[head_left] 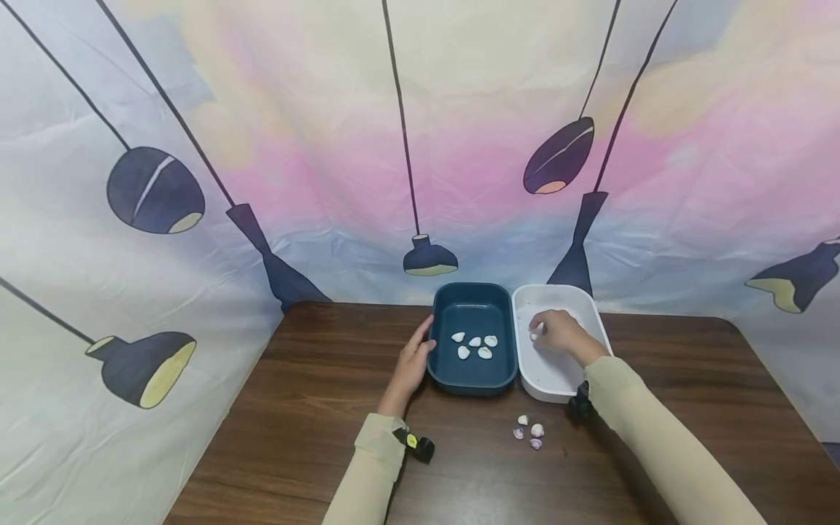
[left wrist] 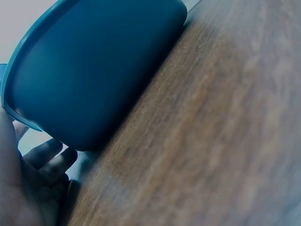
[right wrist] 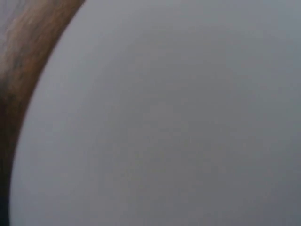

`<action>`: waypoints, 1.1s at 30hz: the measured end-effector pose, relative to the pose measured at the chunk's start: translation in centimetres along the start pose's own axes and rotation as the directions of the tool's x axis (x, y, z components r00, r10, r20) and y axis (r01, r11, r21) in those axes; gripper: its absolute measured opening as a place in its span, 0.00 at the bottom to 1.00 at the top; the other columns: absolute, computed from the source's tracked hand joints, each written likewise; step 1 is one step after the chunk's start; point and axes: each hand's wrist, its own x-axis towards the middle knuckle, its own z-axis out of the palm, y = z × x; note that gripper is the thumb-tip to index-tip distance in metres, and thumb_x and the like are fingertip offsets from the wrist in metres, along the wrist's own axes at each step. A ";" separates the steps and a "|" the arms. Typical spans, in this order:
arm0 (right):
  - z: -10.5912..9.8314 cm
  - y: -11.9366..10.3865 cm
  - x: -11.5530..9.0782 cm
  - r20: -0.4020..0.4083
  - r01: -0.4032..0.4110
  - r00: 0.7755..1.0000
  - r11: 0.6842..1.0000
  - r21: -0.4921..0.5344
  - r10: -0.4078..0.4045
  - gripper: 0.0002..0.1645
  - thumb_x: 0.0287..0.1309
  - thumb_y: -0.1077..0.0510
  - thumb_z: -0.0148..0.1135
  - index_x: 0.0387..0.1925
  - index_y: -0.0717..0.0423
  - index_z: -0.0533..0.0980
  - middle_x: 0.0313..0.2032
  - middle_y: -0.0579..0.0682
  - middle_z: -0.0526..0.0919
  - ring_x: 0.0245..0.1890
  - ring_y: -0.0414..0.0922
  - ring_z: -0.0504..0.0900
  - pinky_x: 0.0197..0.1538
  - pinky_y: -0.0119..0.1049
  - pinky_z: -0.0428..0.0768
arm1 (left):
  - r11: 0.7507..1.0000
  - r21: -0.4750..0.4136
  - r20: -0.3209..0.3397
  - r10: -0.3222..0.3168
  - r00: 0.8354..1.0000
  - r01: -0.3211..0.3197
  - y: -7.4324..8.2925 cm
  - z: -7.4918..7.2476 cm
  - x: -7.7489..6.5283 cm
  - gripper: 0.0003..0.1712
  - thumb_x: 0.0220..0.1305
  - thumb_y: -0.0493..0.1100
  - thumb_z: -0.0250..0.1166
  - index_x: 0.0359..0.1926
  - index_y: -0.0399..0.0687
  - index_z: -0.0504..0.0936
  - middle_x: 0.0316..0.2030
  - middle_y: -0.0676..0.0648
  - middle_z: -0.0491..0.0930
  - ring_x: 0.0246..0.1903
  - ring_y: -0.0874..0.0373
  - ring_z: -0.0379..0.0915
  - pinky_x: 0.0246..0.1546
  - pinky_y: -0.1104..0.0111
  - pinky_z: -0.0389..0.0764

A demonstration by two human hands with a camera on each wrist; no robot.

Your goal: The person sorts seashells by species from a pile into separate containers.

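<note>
My left hand (head_left: 411,364) rests against the left side of a dark teal tray (head_left: 474,380), its fingers lying along the wall. In the left wrist view the fingers (left wrist: 56,162) of that hand show beside the lower corner of the same tray (left wrist: 94,70). Several white seashells (head_left: 485,353) lie on the teal tray's floor. Inside the white tray (head_left: 547,386), my right hand (head_left: 559,332) pinches a small white seashell (head_left: 534,337) at its fingertips. White plastic fills most of the right wrist view, where that hand is hidden.
Both trays stand side by side on a brown wooden table (head_left: 315,408), near its back edge. In front of the white tray lie several small white and purplish seashells (head_left: 537,430). A printed cloth (head_left: 328,146) with lamp shapes hangs behind the table.
</note>
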 end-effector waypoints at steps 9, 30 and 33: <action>-1.8 -1.4 -2.1 -0.078 0.060 0.995 0.997 -0.043 -0.063 0.17 0.61 0.64 0.71 0.51 0.68 0.84 0.33 0.55 0.84 0.34 0.50 0.79 0.41 0.49 0.79 | 1.000 0.008 0.004 0.018 1.000 -0.018 0.2 0.0 0.0 0.32 0.79 0.45 0.50 0.81 0.60 0.65 0.80 0.46 0.61 0.79 0.42 0.54 0.75 0.37 0.55; -2.9 -5.7 -9.5 -0.214 0.286 0.939 0.957 0.043 -0.270 0.13 0.60 0.62 0.75 0.47 0.59 0.87 0.42 0.53 0.90 0.36 0.45 0.86 0.43 0.48 0.85 | 1.000 0.010 0.011 -0.001 1.000 0.001 0.2 -0.1 0.0 0.33 0.79 0.46 0.50 0.81 0.61 0.65 0.80 0.44 0.61 0.78 0.41 0.56 0.74 0.38 0.58; -2.4 -5.9 -10.4 -0.230 0.296 0.931 0.955 0.025 -0.282 0.11 0.59 0.62 0.76 0.44 0.57 0.88 0.38 0.49 0.89 0.35 0.43 0.84 0.41 0.45 0.84 | 1.000 0.012 0.012 -0.002 1.000 0.001 0.1 -0.1 0.1 0.33 0.79 0.46 0.50 0.81 0.62 0.65 0.80 0.45 0.61 0.78 0.41 0.56 0.74 0.38 0.58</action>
